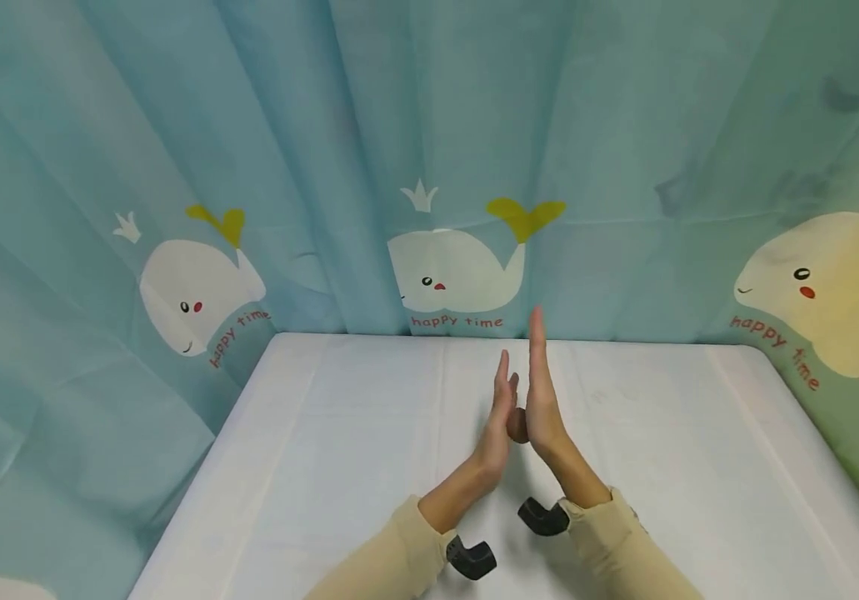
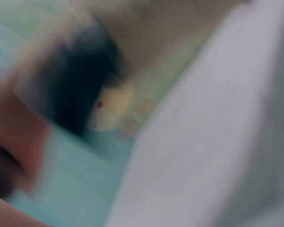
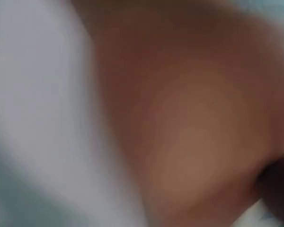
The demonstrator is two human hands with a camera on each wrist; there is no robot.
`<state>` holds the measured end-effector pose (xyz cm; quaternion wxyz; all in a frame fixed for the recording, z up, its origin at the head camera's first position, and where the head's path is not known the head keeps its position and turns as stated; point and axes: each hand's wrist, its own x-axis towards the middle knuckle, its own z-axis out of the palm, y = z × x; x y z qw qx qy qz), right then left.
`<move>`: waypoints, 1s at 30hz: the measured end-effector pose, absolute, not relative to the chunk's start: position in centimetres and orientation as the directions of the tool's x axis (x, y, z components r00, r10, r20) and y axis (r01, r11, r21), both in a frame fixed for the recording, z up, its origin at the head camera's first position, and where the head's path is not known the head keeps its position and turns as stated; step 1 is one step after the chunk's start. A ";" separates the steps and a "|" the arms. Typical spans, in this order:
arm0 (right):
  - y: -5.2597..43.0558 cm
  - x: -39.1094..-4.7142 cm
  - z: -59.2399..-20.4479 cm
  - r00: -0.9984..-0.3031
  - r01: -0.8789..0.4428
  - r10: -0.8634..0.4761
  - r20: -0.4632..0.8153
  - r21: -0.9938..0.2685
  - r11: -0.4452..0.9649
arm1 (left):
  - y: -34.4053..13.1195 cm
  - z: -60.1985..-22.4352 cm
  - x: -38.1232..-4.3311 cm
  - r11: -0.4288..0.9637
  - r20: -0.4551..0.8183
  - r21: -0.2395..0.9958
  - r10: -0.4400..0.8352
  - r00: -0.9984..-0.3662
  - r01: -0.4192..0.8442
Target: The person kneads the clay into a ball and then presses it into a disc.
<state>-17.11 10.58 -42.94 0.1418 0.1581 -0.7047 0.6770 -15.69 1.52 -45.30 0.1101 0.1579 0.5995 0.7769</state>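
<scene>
Nearest to the camera are the left sleeve (image 1: 387,557) and the right sleeve (image 1: 627,546), both below the brown ball (image 1: 517,427); a black curved piece (image 1: 471,559) sticks out from each cuff. The ball is between two palms: the left hand (image 1: 497,427) is on its left side, the right hand (image 1: 542,404) on its right side. The grip is flat; the fingers look straight, not curled round the ball. I judge that the step in hand is pressing or rolling the ball between the palms; which one, I cannot tell, as both wrist views are blurred. The next move, I think, calls for even pressure from both sides, because a round thing can slip out. No container shows in any view. Beneath the ball is the white surface (image 1: 354,467), and behind it hangs a blue curtain (image 1: 444,100) with whales (image 1: 455,271).
</scene>
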 end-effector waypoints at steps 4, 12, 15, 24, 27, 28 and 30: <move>10.8 -17.3 -44.6 -0.920 -0.390 -0.057 0.387 -0.920 0.034 | 1.1 -43.2 -15.5 -0.337 0.114 0.942 0.348 -0.931 -0.011; 8.8 -14.3 -42.6 -0.880 -0.468 -0.108 0.463 -0.883 0.027 | 1.1 -43.2 -17.4 -0.258 0.093 0.966 0.280 -0.956 0.018; 10.0 -16.1 -42.4 -0.885 -0.465 -0.064 0.462 -0.883 0.062 | 1.4 -43.3 -16.2 -0.227 0.120 0.973 0.318 -0.941 0.047; 9.0 -14.5 -44.0 -0.916 -0.387 -0.105 0.387 -0.922 -0.020 | 0.7 -41.8 -16.3 -0.294 0.115 0.955 0.271 -0.956 0.031; 8.6 -13.9 -42.7 -0.893 -0.438 -0.101 0.438 -0.899 -0.025 | 0.8 -42.5 -16.8 -0.280 0.103 0.960 0.260 -0.960 0.027; 8.7 -14.1 -42.2 -0.882 -0.462 -0.090 0.462 -0.887 -0.021 | 0.9 -42.8 -16.6 -0.267 0.094 0.963 0.278 -0.956 0.017; 9.2 -15.0 -41.2 -0.864 -0.502 -0.064 0.500 -0.865 0.015 | 1.2 -43.2 -15.9 -0.256 0.098 0.966 0.313 -0.945 0.016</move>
